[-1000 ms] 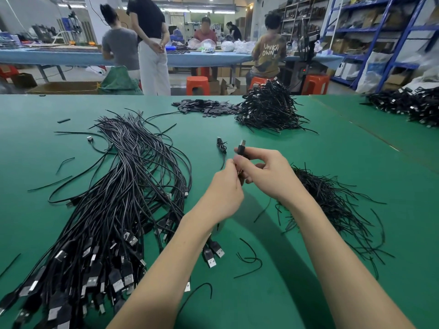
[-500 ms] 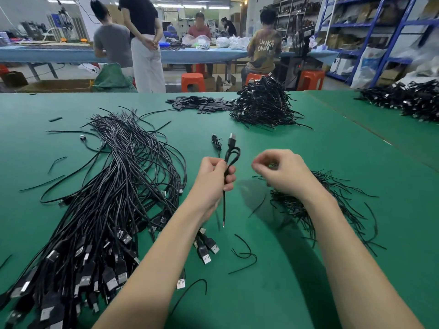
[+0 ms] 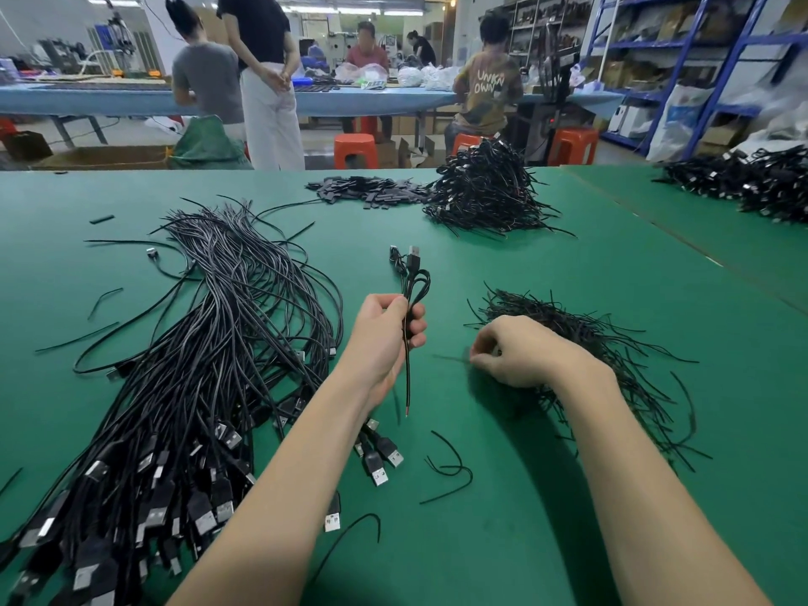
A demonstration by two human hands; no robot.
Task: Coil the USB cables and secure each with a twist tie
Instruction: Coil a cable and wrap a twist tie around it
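1. Right hand [image 3: 520, 352] dropped from beside the coil down to the near-left edge of the twist-tie pile [image 3: 581, 356]; left hand [image 3: 384, 338] barely shifted.
2. Green counter [image 3: 568, 496] carries it all. Landmark: loose cable bundle [image 3: 188, 387], biggest thing, plugs fanned toward the camera.
3. Finished coils heap [image 3: 485, 190] sits far beyond the bundle, to its right.
4. Twist-tie pile lies well right of the bundle.
5. Left grip: clenched round the coiled cable [image 3: 413, 286], just right of the bundle, held above the counter, plug up, bare tail hanging down.
6. Right grip: fingertips curled at a blurred tie [image 3: 450, 357]; can't tell if it's actually pinched.
7. Stray ties [image 3: 450, 470] right of the bundle's plug end.
8. Risks, my read: ties are tangled, so several may lift together; coil is unsecured, so a slack left grip lets the loops spring open.
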